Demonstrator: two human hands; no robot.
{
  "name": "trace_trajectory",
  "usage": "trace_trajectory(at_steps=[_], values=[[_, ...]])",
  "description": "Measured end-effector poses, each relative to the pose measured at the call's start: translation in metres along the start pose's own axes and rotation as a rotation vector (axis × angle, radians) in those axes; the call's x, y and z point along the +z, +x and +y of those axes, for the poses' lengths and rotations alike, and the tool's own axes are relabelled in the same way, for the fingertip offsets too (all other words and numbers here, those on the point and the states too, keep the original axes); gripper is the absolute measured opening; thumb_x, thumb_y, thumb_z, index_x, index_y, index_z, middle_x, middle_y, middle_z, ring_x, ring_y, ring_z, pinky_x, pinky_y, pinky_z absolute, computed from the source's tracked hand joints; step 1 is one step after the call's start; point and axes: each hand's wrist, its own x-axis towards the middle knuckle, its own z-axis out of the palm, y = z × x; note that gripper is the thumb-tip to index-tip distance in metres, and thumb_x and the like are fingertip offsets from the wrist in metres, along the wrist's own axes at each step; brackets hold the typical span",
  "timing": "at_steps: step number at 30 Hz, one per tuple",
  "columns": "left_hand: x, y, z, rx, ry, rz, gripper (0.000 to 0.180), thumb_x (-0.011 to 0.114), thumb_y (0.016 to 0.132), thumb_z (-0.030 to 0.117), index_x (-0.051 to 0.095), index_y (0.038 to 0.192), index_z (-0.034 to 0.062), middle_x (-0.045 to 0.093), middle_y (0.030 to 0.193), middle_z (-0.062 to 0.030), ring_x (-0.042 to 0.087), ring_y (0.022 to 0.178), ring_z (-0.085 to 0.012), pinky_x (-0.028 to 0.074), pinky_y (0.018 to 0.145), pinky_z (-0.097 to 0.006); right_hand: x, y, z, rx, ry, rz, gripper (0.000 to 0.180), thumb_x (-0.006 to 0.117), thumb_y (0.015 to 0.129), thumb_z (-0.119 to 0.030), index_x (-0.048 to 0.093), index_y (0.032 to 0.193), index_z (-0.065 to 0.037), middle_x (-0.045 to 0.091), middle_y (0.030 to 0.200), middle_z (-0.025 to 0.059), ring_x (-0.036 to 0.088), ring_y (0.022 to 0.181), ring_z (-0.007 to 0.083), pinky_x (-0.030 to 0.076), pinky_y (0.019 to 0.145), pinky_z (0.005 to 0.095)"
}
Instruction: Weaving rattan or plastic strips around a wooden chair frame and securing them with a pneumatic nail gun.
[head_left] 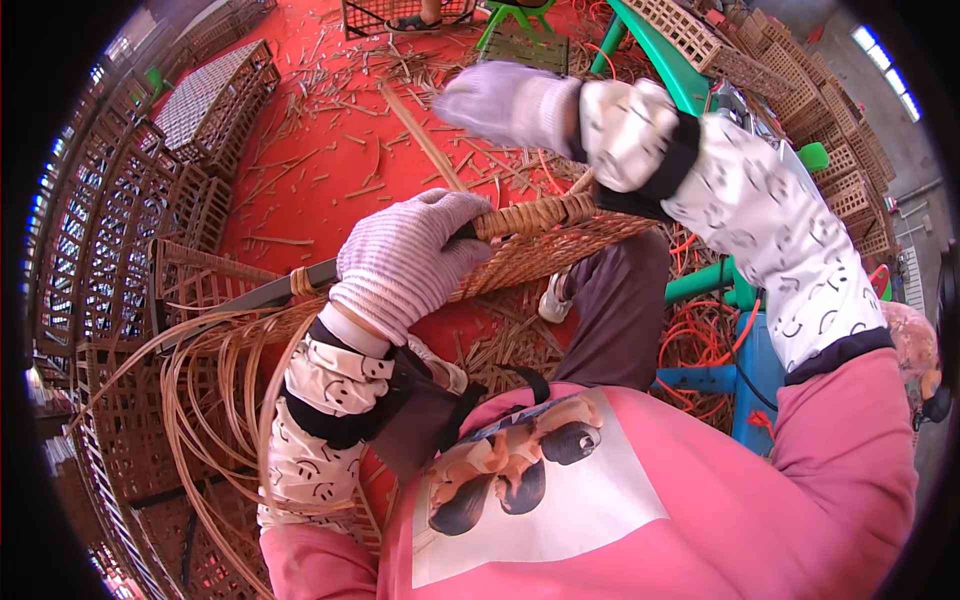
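My left hand (415,250), in a striped pale glove, is closed round the dark bar (325,273) of a woven rattan panel (520,262) that lies across my lap. To the right of that hand, tan strip is wound tightly round the bar as a wrapping (535,215). A flat pale strip (425,138) slants up and away from beside the left hand. My right hand (508,103), gloved too, is raised beyond the bar and smeared by motion. Its fingers cannot be made out. Long loose strips of cane (215,400) loop beside my left forearm.
Brown woven crates (215,100) are stacked at the left, and more crates (800,75) at the right. Cut strip scraps (300,150) litter the red floor. A green table (665,60), a blue stool (755,385) and orange cord (690,350) are at the right.
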Motion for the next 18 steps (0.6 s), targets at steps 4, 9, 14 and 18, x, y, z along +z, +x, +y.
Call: trace_trajectory(at_steps=[4, 9, 14, 18], values=[[-0.005, 0.009, -0.002, 0.008, -0.149, -0.087, 0.039, 0.076, 0.067, 0.008, 0.064, 0.103, 0.0001, 0.064, 0.092, -0.0159, 0.064, 0.085, -0.0255, 0.049, 0.078, -0.033, -0.013, -0.081, -0.035, 0.405, 0.854, 0.281, 0.039, 0.064, 0.081, -0.015, 0.054, 0.118, -0.006, 0.063, 0.106, 0.0147, 0.063, 0.097, 0.0279, 0.050, 0.085, 0.0353], [-0.012, 0.023, -0.006, -0.112, -0.347, -0.285, 0.034, 0.073, 0.069, 0.002, 0.065, 0.102, 0.0006, 0.066, 0.083, -0.0037, 0.056, 0.075, -0.0088, 0.049, 0.074, -0.028, 0.010, -0.099, -0.079, 0.188, 0.701, 0.534, 0.036, 0.071, 0.070, -0.016, 0.058, 0.102, -0.007, 0.060, 0.095, 0.0124, 0.061, 0.088, 0.0300, 0.050, 0.078, 0.0370], [-0.013, 0.036, -0.016, -0.151, -0.395, -0.389, 0.028, 0.071, 0.070, 0.001, 0.066, 0.098, 0.0014, 0.067, 0.082, -0.0009, 0.056, 0.075, -0.0070, 0.049, 0.074, -0.028, 0.021, -0.082, -0.078, 0.189, 0.772, 0.566, 0.028, 0.071, 0.069, -0.017, 0.063, 0.093, -0.006, 0.061, 0.087, 0.0119, 0.061, 0.084, 0.0305, 0.050, 0.074, 0.0378], [-0.011, 0.026, -0.013, 0.086, -0.182, -0.033, 0.028, 0.076, 0.068, 0.017, 0.066, 0.091, 0.0047, 0.065, 0.084, -0.0068, 0.061, 0.076, -0.0182, 0.049, 0.073, -0.030, 0.014, -0.078, -0.070, 0.269, 0.987, 0.408, 0.028, 0.075, 0.067, -0.018, 0.069, 0.092, -0.005, 0.066, 0.080, 0.0137, 0.065, 0.076, 0.0270, 0.052, 0.070, 0.0358]])
